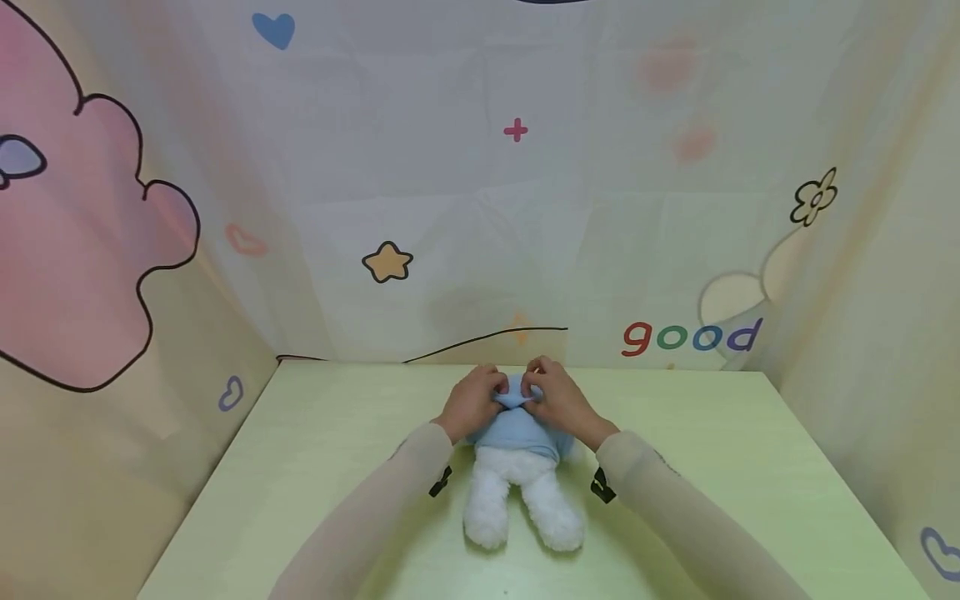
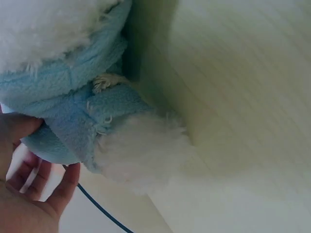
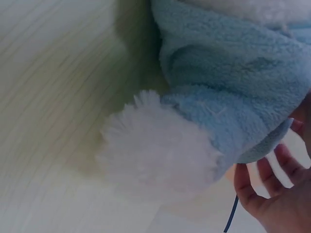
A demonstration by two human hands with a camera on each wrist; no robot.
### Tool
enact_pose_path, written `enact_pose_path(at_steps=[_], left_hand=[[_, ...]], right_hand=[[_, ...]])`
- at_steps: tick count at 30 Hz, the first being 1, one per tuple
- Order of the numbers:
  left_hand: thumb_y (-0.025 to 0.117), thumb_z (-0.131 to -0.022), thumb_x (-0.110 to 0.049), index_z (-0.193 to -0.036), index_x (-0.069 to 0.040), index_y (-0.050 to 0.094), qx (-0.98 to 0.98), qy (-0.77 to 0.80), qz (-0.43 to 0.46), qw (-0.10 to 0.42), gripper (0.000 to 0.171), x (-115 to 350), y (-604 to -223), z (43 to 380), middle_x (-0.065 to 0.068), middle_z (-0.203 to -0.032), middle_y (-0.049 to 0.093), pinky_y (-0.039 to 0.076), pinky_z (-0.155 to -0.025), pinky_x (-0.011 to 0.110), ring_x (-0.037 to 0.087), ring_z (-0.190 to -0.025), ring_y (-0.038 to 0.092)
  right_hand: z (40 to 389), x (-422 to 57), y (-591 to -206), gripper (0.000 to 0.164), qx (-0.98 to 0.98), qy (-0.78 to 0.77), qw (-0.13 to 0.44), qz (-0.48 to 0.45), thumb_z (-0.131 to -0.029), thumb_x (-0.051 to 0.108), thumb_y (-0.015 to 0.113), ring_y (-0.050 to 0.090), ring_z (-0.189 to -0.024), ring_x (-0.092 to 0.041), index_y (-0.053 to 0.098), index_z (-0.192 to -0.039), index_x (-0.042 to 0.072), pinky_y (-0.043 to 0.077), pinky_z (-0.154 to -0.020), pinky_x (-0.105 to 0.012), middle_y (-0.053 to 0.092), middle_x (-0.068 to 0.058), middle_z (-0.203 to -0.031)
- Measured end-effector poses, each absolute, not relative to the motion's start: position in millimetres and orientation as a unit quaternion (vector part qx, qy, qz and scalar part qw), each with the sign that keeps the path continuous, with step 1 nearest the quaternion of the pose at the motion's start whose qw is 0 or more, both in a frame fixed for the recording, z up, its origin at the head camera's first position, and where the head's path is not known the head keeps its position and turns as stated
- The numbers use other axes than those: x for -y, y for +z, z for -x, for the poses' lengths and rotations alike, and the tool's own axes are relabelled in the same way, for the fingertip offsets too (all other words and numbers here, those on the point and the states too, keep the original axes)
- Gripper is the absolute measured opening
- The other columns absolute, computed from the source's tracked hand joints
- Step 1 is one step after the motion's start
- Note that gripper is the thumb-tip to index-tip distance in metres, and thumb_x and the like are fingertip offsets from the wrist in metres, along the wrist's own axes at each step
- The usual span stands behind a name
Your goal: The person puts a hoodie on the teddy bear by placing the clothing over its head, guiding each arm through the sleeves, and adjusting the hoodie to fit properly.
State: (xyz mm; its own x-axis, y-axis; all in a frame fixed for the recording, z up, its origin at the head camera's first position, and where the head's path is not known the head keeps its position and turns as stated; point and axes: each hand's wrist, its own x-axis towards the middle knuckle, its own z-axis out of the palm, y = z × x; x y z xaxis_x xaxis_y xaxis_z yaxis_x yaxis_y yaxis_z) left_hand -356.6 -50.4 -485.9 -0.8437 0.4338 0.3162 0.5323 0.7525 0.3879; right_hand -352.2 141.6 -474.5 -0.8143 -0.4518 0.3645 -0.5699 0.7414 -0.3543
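A plush toy with white furry legs [image 1: 517, 467] lies on its back on the table, feet toward me. It wears a blue fleece top [image 1: 517, 432], whose upper edge is lifted at the neck end. My left hand [image 1: 474, 402] pinches that edge on one side. On the other side my right hand [image 1: 558, 400] pinches it too, a short gap apart. In the left wrist view a white fluffy paw [image 2: 141, 150] sticks out of a blue sleeve. The other paw [image 3: 160, 150] shows in the right wrist view. The toy's head is hidden from the head view.
The pale green table [image 1: 322, 467] runs back to a printed fabric backdrop [image 1: 450, 167], with fabric sides left and right. Dark straps [image 1: 602, 486] show at both wrists. A thin dark cord [image 2: 104, 208] passes beyond the toy in the wrist views.
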Motion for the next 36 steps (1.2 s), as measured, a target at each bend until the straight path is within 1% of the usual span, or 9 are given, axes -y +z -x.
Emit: enact_pose_path(at_steps=[3,8,13,20,22,27,29,33,36], left_hand=[[0.076,-0.084,-0.011,-0.095,-0.013,0.058,0.928,-0.258,0.250,0.101,0.021,52.5,-487.3,355.5,0.002,-0.103,0.058,0.049,-0.084,0.034,0.017,-0.095,0.056],[0.075,-0.087,-0.011,-0.110,-0.010,0.054,0.922,-0.293,0.242,0.080,0.031,53.1,-489.0,355.3,0.007,-0.109,0.063,0.049,-0.088,0.038,0.022,-0.099,0.059],[0.073,-0.087,-0.006,-0.116,-0.010,0.057,0.918,-0.308,0.234,0.082,0.033,49.9,-490.8,354.9,0.008,-0.114,0.066,0.050,-0.091,0.038,0.023,-0.104,0.062],[0.062,-0.075,0.013,-0.089,-0.013,0.055,0.911,-0.309,0.248,0.113,0.031,44.0,-496.3,353.6,0.001,-0.086,0.062,0.044,-0.072,0.028,0.015,-0.077,0.051],[0.061,-0.074,0.014,-0.083,-0.014,0.053,0.912,-0.302,0.250,0.124,0.030,43.6,-498.7,353.2,-0.001,-0.079,0.057,0.040,-0.068,0.026,0.013,-0.072,0.047],[0.058,-0.073,0.017,-0.073,-0.013,0.049,0.910,-0.283,0.263,0.150,0.032,43.4,-499.6,349.4,0.000,-0.075,0.049,0.035,-0.068,0.027,0.015,-0.071,0.042],[0.058,-0.073,0.018,-0.073,-0.013,0.048,0.910,-0.270,0.271,0.161,0.032,43.3,-500.0,348.4,0.003,-0.083,0.050,0.036,-0.072,0.029,0.018,-0.079,0.043],[0.060,-0.074,0.016,-0.077,-0.013,0.047,0.912,-0.252,0.272,0.174,0.032,43.7,-500.1,346.7,0.005,-0.102,0.053,0.041,-0.080,0.031,0.021,-0.095,0.047],[0.062,-0.076,0.014,-0.088,-0.012,0.050,0.915,-0.254,0.264,0.169,0.031,44.0,-500.3,345.9,0.004,-0.101,0.056,0.044,-0.080,0.032,0.021,-0.094,0.051]], right_hand=[[351.0,-139.5,-474.2,0.024,0.928,0.232,0.124,-0.262,-0.082,0.011,0.078,0.056,-0.097,-0.029,0.057,-0.093,0.011,0.048,-0.083,-0.044,0.060,-0.010,-0.105],[350.8,-137.5,-475.4,0.033,0.936,0.247,0.093,-0.231,-0.085,0.013,0.076,0.061,-0.100,-0.028,0.061,-0.114,0.008,0.050,-0.089,-0.045,0.066,-0.010,-0.104],[348.2,-137.3,-478.4,0.024,0.940,0.239,0.100,-0.222,-0.085,0.010,0.074,0.061,-0.089,-0.023,0.065,-0.107,0.011,0.050,-0.082,-0.042,0.067,-0.007,-0.094],[341.5,-136.4,-480.8,0.027,0.939,0.249,0.111,-0.210,-0.079,-0.002,0.069,0.049,-0.063,-0.016,0.060,-0.101,0.012,0.041,-0.062,-0.031,0.056,-0.001,-0.072],[340.9,-135.6,-482.7,0.025,0.938,0.238,0.124,-0.220,-0.080,-0.003,0.067,0.052,-0.069,-0.018,0.061,-0.099,0.012,0.044,-0.065,-0.032,0.057,-0.001,-0.076],[341.2,-134.7,-486.9,0.024,0.926,0.209,0.179,-0.258,-0.078,-0.008,0.066,0.057,-0.099,-0.027,0.062,-0.088,0.013,0.049,-0.081,-0.040,0.061,-0.005,-0.107],[340.9,-134.7,-487.5,0.026,0.923,0.203,0.190,-0.266,-0.076,-0.010,0.066,0.057,-0.099,-0.028,0.059,-0.086,0.013,0.049,-0.081,-0.041,0.060,-0.006,-0.108],[339.7,-134.5,-487.3,0.028,0.920,0.203,0.196,-0.271,-0.074,-0.012,0.065,0.052,-0.086,-0.028,0.054,-0.085,0.011,0.045,-0.077,-0.040,0.057,-0.006,-0.094],[339.6,-134.3,-487.5,0.028,0.924,0.207,0.183,-0.263,-0.076,-0.011,0.064,0.051,-0.086,-0.028,0.053,-0.092,0.009,0.045,-0.079,-0.041,0.058,-0.008,-0.093]])
